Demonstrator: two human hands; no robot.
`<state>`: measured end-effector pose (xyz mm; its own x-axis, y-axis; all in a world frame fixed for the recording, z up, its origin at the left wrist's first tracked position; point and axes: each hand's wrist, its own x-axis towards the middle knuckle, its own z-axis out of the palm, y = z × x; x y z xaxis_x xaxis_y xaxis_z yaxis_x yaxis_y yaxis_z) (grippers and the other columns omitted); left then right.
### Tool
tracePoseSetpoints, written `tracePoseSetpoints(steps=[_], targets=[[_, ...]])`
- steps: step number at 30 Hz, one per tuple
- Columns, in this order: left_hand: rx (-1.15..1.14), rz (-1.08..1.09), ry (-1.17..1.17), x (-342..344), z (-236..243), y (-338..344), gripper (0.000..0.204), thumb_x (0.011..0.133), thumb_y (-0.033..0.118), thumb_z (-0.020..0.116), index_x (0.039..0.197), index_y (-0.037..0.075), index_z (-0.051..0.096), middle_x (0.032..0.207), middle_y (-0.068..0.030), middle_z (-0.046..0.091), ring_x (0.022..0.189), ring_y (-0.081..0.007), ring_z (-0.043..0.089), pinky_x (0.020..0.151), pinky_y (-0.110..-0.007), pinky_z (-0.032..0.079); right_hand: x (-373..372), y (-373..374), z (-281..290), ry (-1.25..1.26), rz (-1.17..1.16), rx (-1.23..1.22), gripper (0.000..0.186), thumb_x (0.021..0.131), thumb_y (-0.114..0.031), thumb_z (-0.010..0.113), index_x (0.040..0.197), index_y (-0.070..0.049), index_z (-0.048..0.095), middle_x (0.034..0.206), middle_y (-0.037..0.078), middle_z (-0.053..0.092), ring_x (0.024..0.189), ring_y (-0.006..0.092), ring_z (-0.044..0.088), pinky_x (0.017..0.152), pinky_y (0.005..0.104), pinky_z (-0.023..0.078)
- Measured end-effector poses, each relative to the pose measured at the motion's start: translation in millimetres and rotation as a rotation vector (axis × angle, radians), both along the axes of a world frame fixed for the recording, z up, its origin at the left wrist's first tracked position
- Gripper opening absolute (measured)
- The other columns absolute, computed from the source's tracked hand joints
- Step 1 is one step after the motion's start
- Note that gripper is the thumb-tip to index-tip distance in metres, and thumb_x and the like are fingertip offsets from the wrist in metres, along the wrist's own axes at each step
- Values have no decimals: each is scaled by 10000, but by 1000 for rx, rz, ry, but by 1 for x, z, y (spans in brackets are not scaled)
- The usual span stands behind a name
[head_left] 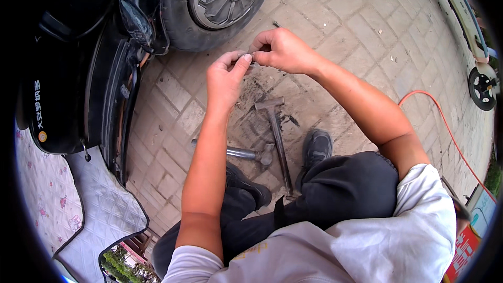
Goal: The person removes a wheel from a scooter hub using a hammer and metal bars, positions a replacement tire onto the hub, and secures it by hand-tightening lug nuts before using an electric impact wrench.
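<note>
My left hand point(225, 79) and my right hand point(285, 51) meet above the paving, thumbs and fingers pinched together. Between the fingertips is something small and thin; its kind is hidden by the fingers. On the ground below lies a hammer point(277, 139) with a long dark handle, its head toward my hands. A second hammer point(264, 155) with a silvery handle rests by my left shoe, partly covered by my left forearm. Loose dark dirt point(257, 90) is scattered around the first hammer's head. Just beyond my right hand shows a small dark pin-like piece point(276, 24).
At the upper left stands a black vehicle point(63, 84) with a tyre point(181, 15) near my hands. A quilted cover point(105, 194) hangs at the lower left. To the right, a red hose point(437, 102) curves across the paving, below a parked scooter point(461, 15).
</note>
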<state>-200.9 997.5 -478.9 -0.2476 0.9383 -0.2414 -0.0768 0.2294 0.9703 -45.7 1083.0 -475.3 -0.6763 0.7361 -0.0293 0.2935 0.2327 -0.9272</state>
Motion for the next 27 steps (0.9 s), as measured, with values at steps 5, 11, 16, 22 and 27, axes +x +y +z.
tracePoseSetpoints(steps=[5, 11, 16, 22, 27], targets=[[2, -37, 473, -12, -9, -14, 211, 887, 176, 637, 934, -30, 642, 754, -52, 659, 669, -117, 596, 619, -266, 470, -15, -2, 7, -177, 163, 208, 164, 757, -131, 627, 804, 23, 660, 701, 191, 637, 645, 306, 616, 611, 391, 484], [-100, -15, 311, -5, -22, -18, 238, 932, 201, 582, 941, -34, 622, 780, -66, 653, 657, -125, 604, 606, -261, 473, -16, -4, -6, -189, 252, 218, 138, 776, -109, 593, 777, 22, 636, 691, 211, 613, 674, 375, 602, 620, 440, 470], [-117, 56, -57, 8, -29, -11, 225, 977, 182, 513, 963, -33, 577, 839, -77, 626, 673, -124, 585, 607, -262, 473, -6, -16, -17, -141, 98, 371, 106, 774, -102, 606, 775, 4, 613, 721, 186, 611, 713, 380, 599, 629, 454, 470], [-148, 394, -529, 28, -46, 8, 178, 984, 164, 503, 931, -5, 524, 781, -65, 551, 635, -121, 515, 558, -300, 452, -2, -48, -19, 50, -54, 653, 89, 760, -83, 644, 798, -30, 584, 733, 108, 554, 706, 329, 576, 611, 411, 474], [-82, 352, -524, 28, -41, 17, 157, 968, 151, 535, 906, 8, 516, 776, -64, 550, 619, -129, 513, 531, -290, 446, 28, -53, -36, -60, -23, 590, 102, 819, -119, 627, 830, -20, 602, 730, 115, 559, 694, 319, 572, 611, 407, 476]])
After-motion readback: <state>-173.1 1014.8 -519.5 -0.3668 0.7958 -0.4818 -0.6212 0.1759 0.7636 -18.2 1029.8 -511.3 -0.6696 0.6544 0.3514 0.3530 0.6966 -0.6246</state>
